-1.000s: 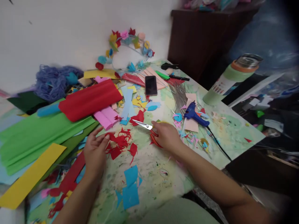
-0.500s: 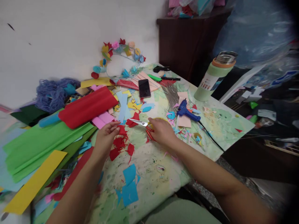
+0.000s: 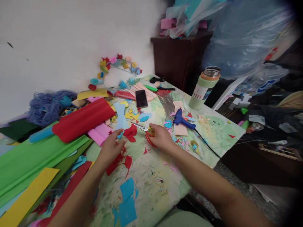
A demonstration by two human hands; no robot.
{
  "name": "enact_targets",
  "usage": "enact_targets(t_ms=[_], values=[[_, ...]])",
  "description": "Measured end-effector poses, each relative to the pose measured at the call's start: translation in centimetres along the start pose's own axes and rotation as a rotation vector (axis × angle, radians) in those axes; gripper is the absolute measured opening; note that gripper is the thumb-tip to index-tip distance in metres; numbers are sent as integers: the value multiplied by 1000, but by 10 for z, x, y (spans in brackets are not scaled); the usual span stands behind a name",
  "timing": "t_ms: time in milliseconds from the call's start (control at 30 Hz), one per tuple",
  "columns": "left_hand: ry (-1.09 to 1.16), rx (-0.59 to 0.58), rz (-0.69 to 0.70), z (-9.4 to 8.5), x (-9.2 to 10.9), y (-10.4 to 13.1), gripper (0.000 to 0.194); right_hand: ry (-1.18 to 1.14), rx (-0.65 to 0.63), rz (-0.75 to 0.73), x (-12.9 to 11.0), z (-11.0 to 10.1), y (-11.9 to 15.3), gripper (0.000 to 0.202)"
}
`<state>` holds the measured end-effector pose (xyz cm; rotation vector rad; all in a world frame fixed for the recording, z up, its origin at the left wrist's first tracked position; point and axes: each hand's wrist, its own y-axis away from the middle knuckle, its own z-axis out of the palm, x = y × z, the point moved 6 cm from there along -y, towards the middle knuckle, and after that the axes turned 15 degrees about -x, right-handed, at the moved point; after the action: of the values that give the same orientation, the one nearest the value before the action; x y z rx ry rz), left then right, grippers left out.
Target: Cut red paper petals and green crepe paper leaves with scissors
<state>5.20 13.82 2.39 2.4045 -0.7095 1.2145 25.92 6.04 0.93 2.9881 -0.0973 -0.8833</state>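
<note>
My right hand (image 3: 161,137) is wrapped round the red-and-yellow handles of a pair of scissors (image 3: 141,127), whose blades point left with their tips slightly apart. Left of the blades, my left hand (image 3: 112,148) hovers above scraps, its thumb and fingers apart. A small blue paper bit (image 3: 120,135) shows at those fingertips; whether it touches them I cannot tell. Between the hands lies a red paper petal cluster (image 3: 130,133) on the table. More red cut pieces (image 3: 115,164) lie partly hidden under my left hand, with a single red petal (image 3: 128,162) nearby.
On the patterned tablecloth (image 3: 151,192) are blue paper squares (image 3: 127,209), a phone (image 3: 141,98), a blue glue gun (image 3: 182,119) with its cord and a green bottle (image 3: 204,88). Crepe paper rolls (image 3: 82,119) and blue yarn (image 3: 47,107) crowd the left. A flower garland (image 3: 99,75) leans against the wall.
My left hand's fingers have gone from pinched together to apart, and the hand has drawn away from the scissor tips. The whole view has tilted up and turned slightly right.
</note>
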Motion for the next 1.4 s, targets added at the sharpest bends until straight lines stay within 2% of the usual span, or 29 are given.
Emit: enact_targets(t_ms=[133, 267, 367, 500, 600, 667, 767, 867, 967, 1133, 1233, 1400], values=[[-413, -242, 86, 10, 7, 27, 33, -21, -19, -13, -2, 1, 1, 43], [-529, -396, 70, 23, 6, 40, 25, -30, -50, -29, -2, 5, 1, 46], [-571, -446, 64, 30, 5, 38, 21, -30, -72, -28, -2, 7, 0, 48], [-542, -537, 85, 34, 7, 33, 5, -24, -78, -20, 0, 8, -1, 49], [-364, -571, 120, 28, 10, 33, 13, -20, -72, -21, 0, 6, -1, 49], [-143, -548, 87, 18, 7, 33, 14, -19, -65, -25, 0, 5, -1, 50], [180, -404, -53, 0, -8, 33, 16, -25, -68, -36, -1, 3, 0, 51], [259, -275, -152, -9, -20, 32, 18, -31, -76, -42, -2, 4, 0, 52], [317, -188, -237, -11, -27, 31, 25, -35, -76, -52, -3, 6, 0, 51], [559, -155, -380, -1, -33, 33, 40, -63, -53, -75, -1, 7, -1, 52], [718, -121, -389, 7, -31, 35, 43, -126, -38, -114, -2, 8, 0, 52], [935, -116, -369, 37, -22, 42, 38, -458, -54, -237, -14, 12, 5, 55]])
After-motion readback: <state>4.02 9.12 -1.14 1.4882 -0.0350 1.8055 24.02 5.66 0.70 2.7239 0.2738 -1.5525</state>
